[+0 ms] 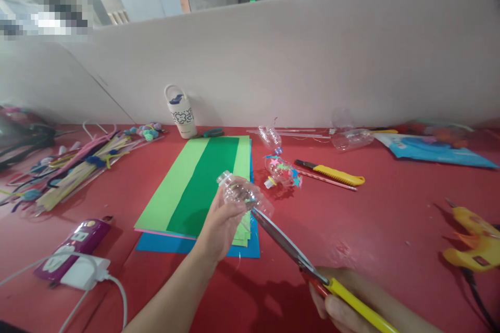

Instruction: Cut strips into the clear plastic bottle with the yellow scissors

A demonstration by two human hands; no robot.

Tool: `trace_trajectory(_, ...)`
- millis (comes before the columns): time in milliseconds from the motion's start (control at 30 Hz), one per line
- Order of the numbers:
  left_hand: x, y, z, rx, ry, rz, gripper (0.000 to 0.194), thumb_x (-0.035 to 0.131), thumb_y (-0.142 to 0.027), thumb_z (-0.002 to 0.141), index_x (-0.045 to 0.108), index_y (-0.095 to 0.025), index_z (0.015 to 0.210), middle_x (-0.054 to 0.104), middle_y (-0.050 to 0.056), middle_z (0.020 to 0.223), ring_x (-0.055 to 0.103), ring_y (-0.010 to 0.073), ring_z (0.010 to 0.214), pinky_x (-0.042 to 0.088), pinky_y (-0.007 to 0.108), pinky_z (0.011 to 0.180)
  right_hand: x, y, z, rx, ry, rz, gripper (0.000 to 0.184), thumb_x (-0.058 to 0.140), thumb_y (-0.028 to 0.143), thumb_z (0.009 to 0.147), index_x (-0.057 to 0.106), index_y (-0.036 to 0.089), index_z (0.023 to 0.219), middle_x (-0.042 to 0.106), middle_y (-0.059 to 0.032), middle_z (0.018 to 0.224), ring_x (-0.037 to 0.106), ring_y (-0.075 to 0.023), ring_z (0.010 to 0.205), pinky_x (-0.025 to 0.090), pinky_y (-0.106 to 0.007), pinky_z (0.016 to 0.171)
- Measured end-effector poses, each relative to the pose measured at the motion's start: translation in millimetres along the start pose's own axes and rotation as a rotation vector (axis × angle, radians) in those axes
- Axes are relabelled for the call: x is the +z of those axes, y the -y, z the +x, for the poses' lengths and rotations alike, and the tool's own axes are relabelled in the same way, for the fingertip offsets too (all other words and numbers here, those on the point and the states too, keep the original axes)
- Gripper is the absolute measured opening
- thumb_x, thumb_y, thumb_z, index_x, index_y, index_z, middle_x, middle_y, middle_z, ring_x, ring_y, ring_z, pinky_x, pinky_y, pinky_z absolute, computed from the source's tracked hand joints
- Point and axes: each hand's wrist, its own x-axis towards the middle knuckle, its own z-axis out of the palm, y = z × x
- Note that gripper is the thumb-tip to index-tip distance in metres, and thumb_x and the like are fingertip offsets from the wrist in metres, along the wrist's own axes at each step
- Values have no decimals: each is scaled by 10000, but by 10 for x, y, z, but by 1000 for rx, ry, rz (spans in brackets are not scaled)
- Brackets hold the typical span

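Note:
My left hand (222, 221) is closed around a small clear plastic bottle (238, 190), its neck tilted up to the left. My right hand (344, 296) grips a pair of scissors (287, 244) with yellow and red handles. The blade tips reach the bottle's lower right end, close to my left fingertips; whether they are cutting into the plastic I cannot tell. Beneath the bottle lies a stack of coloured paper, with a dark green sheet (211, 177) on light green ones. Beyond it rests another clear bottle decorated with coloured stars (283, 171).
A yellow utility knife (336, 173) lies behind the scissors. At right sits a yellow glue gun (474, 239). Left are a purple power strip (80, 242) with a white cable and a heap of pipe cleaners (74, 171). A white tumbler (182, 117) stands by the partition (273, 62).

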Motion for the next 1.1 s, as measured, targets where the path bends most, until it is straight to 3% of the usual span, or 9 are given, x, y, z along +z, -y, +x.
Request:
trace_trajectory(200, -3, 14, -5, -9, -12, -4, 303, 659, -174, 661, 616, -213, 959, 677, 54, 979, 627, 276, 1045, 457, 453, 958, 31, 115, 15, -15, 40, -19, 233, 588, 359, 979, 659, 147, 1044, 692, -20, 960, 676, -166, 760, 578, -332, 697)
trace_trajectory(400, -19, 13, -12, 14, 25, -9, 294, 655, -178, 668, 630, -219, 958, 677, 55, 980, 626, 270, 1035, 464, 449, 952, 30, 35, -3, -24, -36, -13, 272, 600, 320, 973, 614, 190, 1210, 628, -75, 1231, 652, -231, 996, 563, -416, 837)
trace_trajectory(600, -3, -3, -7, 13, -2, -4, 318, 664, -186, 643, 625, -228, 956, 676, 53, 947, 621, 281, 1057, 460, 456, 959, 44, 4, -23, -56, -71, -26, 275, 600, 318, 973, 609, 197, 1220, 622, -79, 1244, 649, -230, 1006, 562, -420, 844)
trace_trajectory(700, 8, -8, 0, 7, -17, -8, 341, 669, -193, 625, 613, -228, 960, 672, 56, 929, 615, 292, 1082, 453, 465, 967, 55, 53, -7, -94, -57, -42, 232, 589, 336, 978, 640, 180, 1142, 663, -54, 1135, 668, -203, 901, 575, -370, 772)
trace_trajectory(767, 9, -8, 2, 3, -20, -4, 360, 667, -197, 627, 605, -233, 980, 669, 56, 942, 611, 293, 1094, 449, 466, 971, 61, 89, 23, -127, -52, -59, 267, 564, 409, 981, 656, 158, 975, 671, -7, 891, 643, -151, 713, 548, -306, 660)
trace_trajectory(833, 4, -4, 1, 2, -20, 1, 377, 668, -202, 631, 597, -238, 999, 668, 55, 957, 608, 292, 1099, 447, 462, 972, 68, 117, 61, -160, -62, -72, 457, 519, 582, 948, 569, 182, 732, 509, 58, 617, 513, -103, 530, 439, -245, 534)
trace_trajectory(933, -11, 0, -7, 2, -6, -18, 442, 673, -200, 627, 580, -253, 1055, 668, 50, 977, 604, 286, 1105, 444, 455, 973, 83, 146, 105, -192, -98, -76, 652, 403, 840, 811, 319, 229, 600, 238, 85, 545, 298, -84, 469, 249, -257, 456)
trace_trajectory(1100, -19, -14, -12, -5, 35, -103, 502, 730, -272, 615, 578, -267, 1093, 665, 51, 1008, 587, 288, 1126, 436, 444, 975, 123, 162, 111, -210, -148, -64, 677, 321, 896, 775, 269, 238, 623, 189, 81, 576, 211, -92, 482, 227, -244, 444)
